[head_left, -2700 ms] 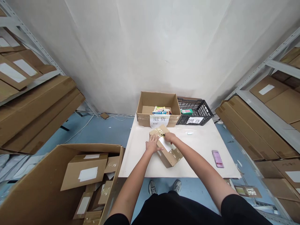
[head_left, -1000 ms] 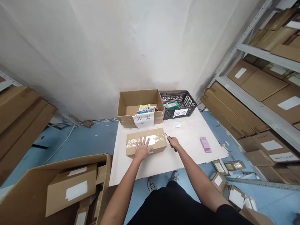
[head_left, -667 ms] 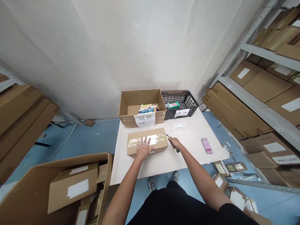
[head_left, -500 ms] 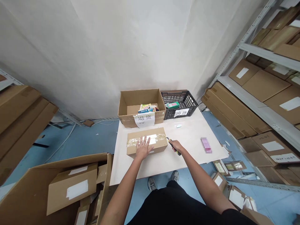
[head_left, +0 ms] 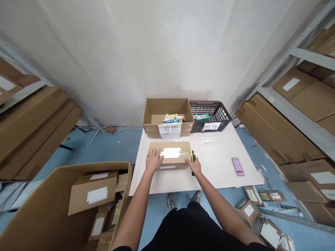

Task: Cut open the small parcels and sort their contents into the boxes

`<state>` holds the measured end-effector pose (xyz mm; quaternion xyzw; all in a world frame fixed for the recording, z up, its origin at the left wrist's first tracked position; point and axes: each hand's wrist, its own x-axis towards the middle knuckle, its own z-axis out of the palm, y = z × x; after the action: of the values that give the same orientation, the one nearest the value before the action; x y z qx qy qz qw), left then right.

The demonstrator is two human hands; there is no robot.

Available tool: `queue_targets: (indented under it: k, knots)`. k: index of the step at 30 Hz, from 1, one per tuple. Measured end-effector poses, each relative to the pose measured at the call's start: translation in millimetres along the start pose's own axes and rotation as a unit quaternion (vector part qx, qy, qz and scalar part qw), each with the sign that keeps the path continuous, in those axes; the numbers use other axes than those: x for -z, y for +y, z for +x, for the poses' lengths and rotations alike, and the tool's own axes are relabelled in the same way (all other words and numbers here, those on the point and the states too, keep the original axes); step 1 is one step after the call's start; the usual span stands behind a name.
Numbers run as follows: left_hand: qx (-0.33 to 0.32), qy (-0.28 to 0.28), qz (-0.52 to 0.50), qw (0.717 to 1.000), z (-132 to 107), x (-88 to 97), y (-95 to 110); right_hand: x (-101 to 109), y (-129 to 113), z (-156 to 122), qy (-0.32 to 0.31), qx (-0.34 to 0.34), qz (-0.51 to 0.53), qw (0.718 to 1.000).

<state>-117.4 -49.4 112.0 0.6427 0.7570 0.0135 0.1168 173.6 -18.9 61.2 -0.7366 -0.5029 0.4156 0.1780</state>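
Observation:
A taped cardboard box with a white label lies near the front of the white-covered table. My left hand rests on its left front corner, fingers spread flat over the top. A black and yellow utility knife is in my right hand, at the box's right end. The knife points away from me, and I cannot make out whether its blade is out. My right thumb reaches to the box's right front corner.
Behind stand an open carton with small colourful packages and a black plastic crate holding a green box. A pixelated pink item lies at right. A large carton of parcels stands front left; loaded shelving is at right.
The cardboard box has turned to lie squarer to me. My left hand has moved to its left corner. My right hand has swung the knife to point straight away, and its thumb has come to the box.

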Motion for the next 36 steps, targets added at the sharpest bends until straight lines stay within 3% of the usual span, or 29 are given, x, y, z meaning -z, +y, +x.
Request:
queue_targets:
  k: [3, 7, 12, 14, 16, 18, 20, 23, 26, 30, 33, 36]
  knots:
    - [0.038, -0.007, 0.011, 0.999, -15.8, -2.6, -10.7, -9.7, -12.9, 16.6, 0.024, 0.017, -0.031, 0.999]
    - [0.071, -0.033, 0.013, 0.997, -52.7, -7.4, 15.2, -6.4, -50.6, 60.9, 0.060, 0.011, -0.074, 0.995]
    - [-0.040, -0.034, -0.016, 0.999, -83.7, -7.0, 48.6, 2.7, -94.2, 100.4, 0.073, 0.043, -0.092, 0.992]
    - [-0.042, -0.009, -0.028, 0.999, -75.5, -0.9, 46.4, 4.0, -92.5, 93.5, 0.080, 0.057, -0.069, 0.993]
    - [-0.013, 0.010, -0.028, 0.999, -56.6, 6.8, 38.1, -0.3, -78.0, 69.7, 0.090, 0.052, -0.056, 0.993]
    - [0.010, -0.016, -0.031, 0.999, -35.4, 12.2, 29.2, -12.3, -55.9, 35.0, 0.075, 0.040, -0.074, 0.994]
    - [0.025, -0.066, -0.043, 0.997, -21.5, 12.3, 23.8, -28.6, -34.4, 1.6, 0.020, 0.049, -0.089, 0.995]
    - [0.064, -0.085, -0.041, 0.993, -25.8, 1.2, 27.5, -43.8, -19.6, -21.9, -0.017, 0.081, -0.086, 0.993]
    - [0.093, -0.081, -0.021, 0.992, -53.1, -17.4, 49.3, -35.7, -33.1, -6.8, 0.008, 0.080, -0.107, 0.991]
    - [0.065, -0.113, -0.019, 0.991, -80.8, -29.0, 88.0, -10.1, -72.4, 33.5, 0.033, 0.101, -0.137, 0.985]
    - [0.016, -0.106, -0.015, 0.994, -72.9, -12.4, 91.5, 5.9, -91.4, 48.6, 0.043, 0.163, -0.140, 0.976]
    - [-0.073, -0.061, -0.013, 0.995, -46.4, 14.2, 66.7, 18.5, -88.8, 46.5, 0.078, 0.161, -0.098, 0.979]
